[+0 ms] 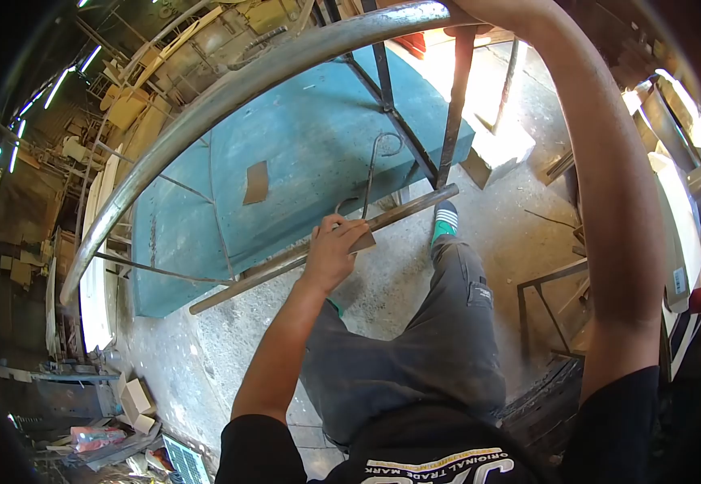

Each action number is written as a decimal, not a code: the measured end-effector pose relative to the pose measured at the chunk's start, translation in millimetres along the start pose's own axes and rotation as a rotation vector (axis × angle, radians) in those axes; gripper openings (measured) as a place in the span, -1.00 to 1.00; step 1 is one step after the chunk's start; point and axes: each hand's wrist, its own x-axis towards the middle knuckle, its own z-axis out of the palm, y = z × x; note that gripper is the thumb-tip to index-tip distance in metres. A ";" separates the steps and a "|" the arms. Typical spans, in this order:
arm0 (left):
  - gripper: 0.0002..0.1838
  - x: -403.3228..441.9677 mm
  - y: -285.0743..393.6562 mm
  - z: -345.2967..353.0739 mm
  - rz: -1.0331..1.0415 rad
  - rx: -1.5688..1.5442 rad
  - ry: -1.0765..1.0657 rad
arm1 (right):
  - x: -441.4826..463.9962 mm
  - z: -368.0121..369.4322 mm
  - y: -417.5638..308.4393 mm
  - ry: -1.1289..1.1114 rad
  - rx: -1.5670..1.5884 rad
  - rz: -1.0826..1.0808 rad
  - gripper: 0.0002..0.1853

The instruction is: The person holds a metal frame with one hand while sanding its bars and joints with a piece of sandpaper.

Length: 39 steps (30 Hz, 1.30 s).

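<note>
A metal frame with a thick curved tube (266, 74), flat bars and thin scrolled rods (371, 165) stands tilted in front of me. My left hand (337, 248) is closed over its lower straight bar (415, 207), pressing a small brown piece, apparently sandpaper (363, 242), against the metal. At the top edge, my right hand (479, 10) grips the curved tube; most of its fingers are cut off or hidden. Beneath the frame is a blue table (286, 121), bearing a flat brown rectangular piece (256, 183) like the one under my left hand.
My foot (446, 216) is on the concrete floor beside the blue table. A dark metal stand (540, 282) is at the right. Cardboard (136, 403) and mixed scraps lie lower left. Wood and metal stock (125, 105) crowd the far left.
</note>
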 end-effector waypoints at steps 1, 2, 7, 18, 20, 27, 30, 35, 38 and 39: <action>-0.35 -5.6 -6.8 0.6 0.001 -0.005 0.001 | -0.4 2.4 0.9 -0.004 -0.003 -0.001 -0.64; -0.36 -15.7 -23.7 -0.7 0.038 -0.016 0.021 | -1.1 3.7 3.5 0.002 -0.044 -0.052 -0.64; -0.37 -37.9 -46.3 -0.1 0.040 0.014 0.004 | -3.7 -9.4 -5.9 -0.055 -0.003 0.010 -0.63; -0.52 -61.5 -54.6 -17.0 -0.051 -0.027 0.065 | 0.0 6.6 8.7 -0.009 -0.104 -0.101 -0.64; -0.55 -63.6 -51.1 -8.5 -0.097 0.011 0.119 | 3.6 0.4 4.4 -0.067 -0.089 -0.050 -0.63; -0.46 -43.0 -15.9 4.8 -0.063 0.091 0.102 | -7.8 11.7 14.2 0.163 -0.124 -0.208 -0.67; -0.47 -89.0 -42.5 -2.7 -0.188 0.188 0.133 | 0.1 10.3 19.8 0.019 -0.151 -0.162 -0.71; -0.47 -54.8 13.6 22.0 -0.396 0.333 0.216 | 3.6 1.9 11.1 -0.026 -0.049 -0.038 -0.69; -0.46 -59.9 9.0 29.2 -0.380 0.282 0.155 | -1.9 15.0 22.1 0.068 -0.175 -0.168 -0.71; -0.45 -82.0 -10.3 22.9 -0.378 0.295 0.191 | -0.6 18.6 29.0 0.076 -0.176 -0.171 -0.71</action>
